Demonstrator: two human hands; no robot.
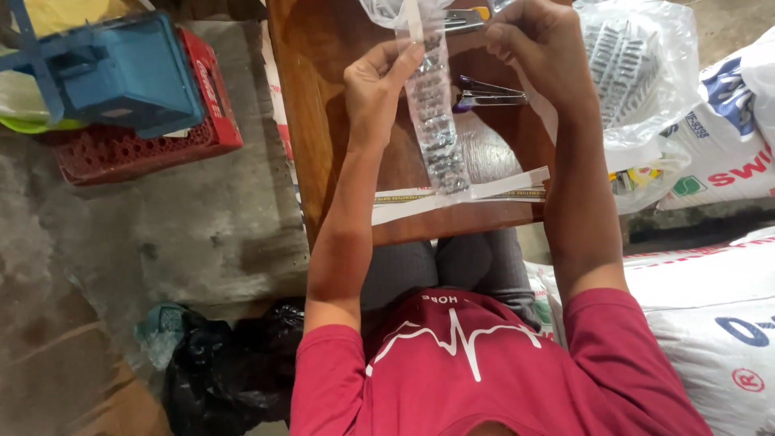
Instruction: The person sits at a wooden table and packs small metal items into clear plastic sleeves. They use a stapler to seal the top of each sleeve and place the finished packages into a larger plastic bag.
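Seen from above the worktop, my left hand and right hand pinch the top of a narrow clear plastic packet filled with small silvery pieces, its lower end resting on white paper strips nearer my body. A stapler lies between my hands, untouched; I judge the packet filled but not yet sealed. A clear bag of similar packets sits beyond my right hand. The packet's mouth is cut off by the frame.

Long clear packet strip hangs upright over wooden table
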